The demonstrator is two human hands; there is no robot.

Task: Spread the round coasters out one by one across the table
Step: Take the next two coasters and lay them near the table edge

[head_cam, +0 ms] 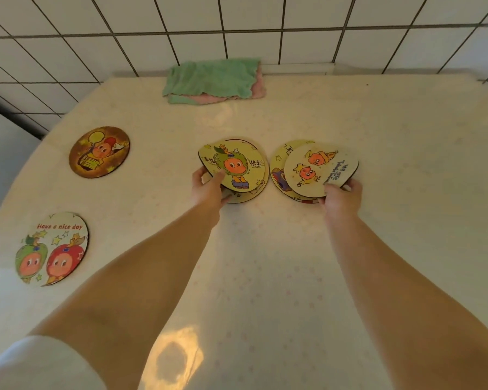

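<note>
Two round cartoon coasters lie flat at the left of the table: a brown one [99,152] farther back and a "Have a nice day" one [52,248] nearer me. In the middle, my left hand [209,187] grips a green-character coaster [234,164], tilted up over a small pile of coasters [255,190]. Just to the right, my right hand [343,197] holds a pale coaster with two orange figures [320,168], lifted above another coaster [279,167] partly hidden beneath it.
A folded green and pink cloth [213,80] lies at the table's back edge against the white tiled wall [237,23]. The cream table [392,164] curves away at the left edge. Glare shows on the near surface.
</note>
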